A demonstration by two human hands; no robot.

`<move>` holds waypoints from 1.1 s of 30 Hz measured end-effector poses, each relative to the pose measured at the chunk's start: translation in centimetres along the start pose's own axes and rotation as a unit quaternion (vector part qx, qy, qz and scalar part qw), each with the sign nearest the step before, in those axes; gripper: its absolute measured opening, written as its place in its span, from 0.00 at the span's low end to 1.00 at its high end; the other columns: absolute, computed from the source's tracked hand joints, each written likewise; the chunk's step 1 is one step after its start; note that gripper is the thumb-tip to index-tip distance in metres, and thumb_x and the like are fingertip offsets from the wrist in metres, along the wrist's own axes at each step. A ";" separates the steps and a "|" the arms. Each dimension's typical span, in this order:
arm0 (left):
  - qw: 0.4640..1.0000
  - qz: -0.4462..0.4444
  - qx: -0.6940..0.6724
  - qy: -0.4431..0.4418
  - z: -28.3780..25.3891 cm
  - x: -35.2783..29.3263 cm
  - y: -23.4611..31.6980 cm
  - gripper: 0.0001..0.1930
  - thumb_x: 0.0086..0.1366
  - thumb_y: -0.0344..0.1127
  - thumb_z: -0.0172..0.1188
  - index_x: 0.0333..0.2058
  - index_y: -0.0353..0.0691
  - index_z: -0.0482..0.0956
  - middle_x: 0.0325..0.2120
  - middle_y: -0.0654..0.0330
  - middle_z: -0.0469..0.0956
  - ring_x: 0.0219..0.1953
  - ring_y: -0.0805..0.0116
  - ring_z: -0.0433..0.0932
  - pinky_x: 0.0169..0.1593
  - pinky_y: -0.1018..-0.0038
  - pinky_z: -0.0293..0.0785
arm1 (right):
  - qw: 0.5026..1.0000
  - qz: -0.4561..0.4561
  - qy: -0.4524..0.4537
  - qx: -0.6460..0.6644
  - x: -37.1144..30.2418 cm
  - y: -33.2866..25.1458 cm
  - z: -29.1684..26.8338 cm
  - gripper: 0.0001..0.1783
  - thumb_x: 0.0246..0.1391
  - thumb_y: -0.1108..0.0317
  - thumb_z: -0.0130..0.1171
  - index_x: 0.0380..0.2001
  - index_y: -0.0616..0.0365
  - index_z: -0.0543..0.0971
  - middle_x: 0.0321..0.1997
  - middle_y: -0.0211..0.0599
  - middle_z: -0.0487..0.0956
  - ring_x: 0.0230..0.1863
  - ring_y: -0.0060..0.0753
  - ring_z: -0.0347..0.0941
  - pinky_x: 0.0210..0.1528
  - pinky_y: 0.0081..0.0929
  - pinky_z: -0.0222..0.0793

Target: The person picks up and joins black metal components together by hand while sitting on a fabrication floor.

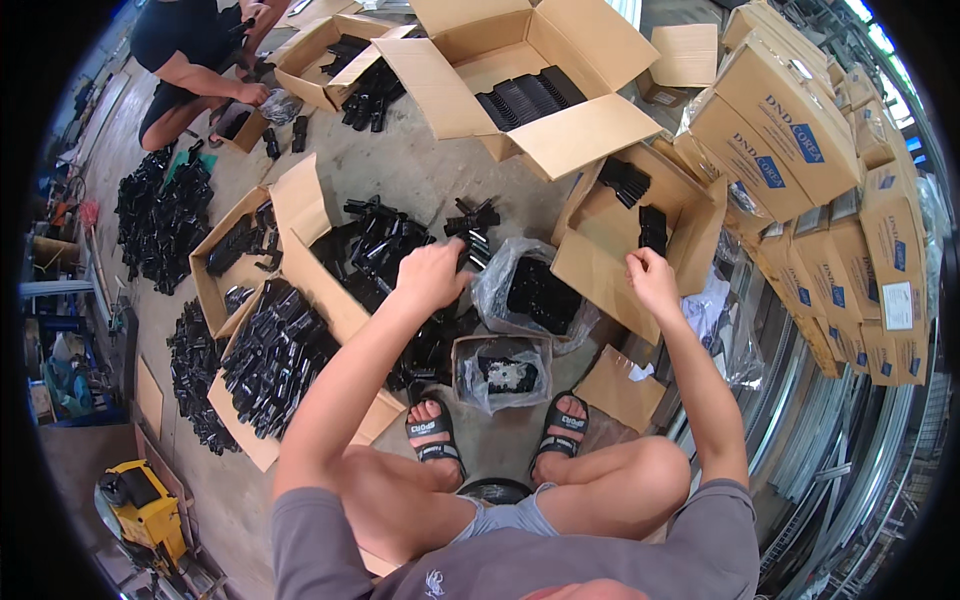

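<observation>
My left hand (432, 276) reaches over a heap of black plastic parts (378, 245), its fingers curled about a black tubular part (477, 250) at the heap's right edge. On the right, my right hand (653, 282) is over the near side of an open cardboard box (585, 262). Its fingers are pinched together, and what they hold, if anything, is hidden. Just beyond those fingertips lies a short row of black parts (653, 228) inside the box. Another row of black parts (624, 182) lies against its far wall.
Between my hands stands a plastic-lined container (490, 290) of small black pieces, with a smaller lined box (462, 375) nearer my feet. A large open carton (620, 35) stands ahead. Stacked cartons (770, 130) and metal bars are on the right. A person (185, 65) crouches far left.
</observation>
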State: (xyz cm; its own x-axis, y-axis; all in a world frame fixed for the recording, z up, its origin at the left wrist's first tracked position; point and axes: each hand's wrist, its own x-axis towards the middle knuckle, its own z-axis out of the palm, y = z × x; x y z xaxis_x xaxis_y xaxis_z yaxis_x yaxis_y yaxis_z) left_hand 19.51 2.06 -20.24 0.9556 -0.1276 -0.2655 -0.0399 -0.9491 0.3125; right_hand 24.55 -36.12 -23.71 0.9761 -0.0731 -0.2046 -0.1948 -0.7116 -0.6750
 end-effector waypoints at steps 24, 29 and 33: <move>0.996 -0.056 -0.027 0.067 -7.0 6.7 -9.3 0.12 0.61 0.35 0.62 0.43 0.39 0.83 0.33 0.47 0.84 0.38 0.50 0.84 0.44 0.62 0.78 | 0.859 -0.290 -0.189 -0.377 5.3 -10.9 23.0 0.09 0.53 0.69 0.58 0.35 0.50 0.85 0.38 0.39 0.85 0.43 0.39 0.81 0.44 0.38 0.70; 0.983 -0.114 0.046 0.136 -6.5 2.9 -12.9 0.16 0.63 0.38 0.62 0.49 0.43 0.80 0.40 0.49 0.84 0.40 0.51 0.84 0.46 0.63 0.78 | 0.904 -0.110 -0.203 -0.359 6.0 -11.7 27.1 0.10 0.57 0.68 0.56 0.35 0.46 0.87 0.41 0.36 0.86 0.46 0.39 0.82 0.48 0.39 0.71; 0.962 -0.166 -0.091 0.196 -6.7 -1.4 -12.7 0.15 0.65 0.40 0.61 0.48 0.43 0.80 0.38 0.51 0.84 0.42 0.56 0.84 0.46 0.63 0.78 | 0.895 -0.150 -0.172 -0.383 5.0 -11.1 27.7 0.09 0.55 0.68 0.57 0.35 0.50 0.86 0.41 0.41 0.85 0.47 0.43 0.81 0.49 0.39 0.72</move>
State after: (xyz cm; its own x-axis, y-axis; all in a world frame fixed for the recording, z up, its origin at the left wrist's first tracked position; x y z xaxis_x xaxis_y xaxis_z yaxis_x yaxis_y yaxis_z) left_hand 20.68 16.25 -17.71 0.9452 0.3257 -0.0237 0.3033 -0.8486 0.4333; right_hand 28.95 -9.26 -36.85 0.8605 0.3271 -0.3905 0.3230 -0.9432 -0.0782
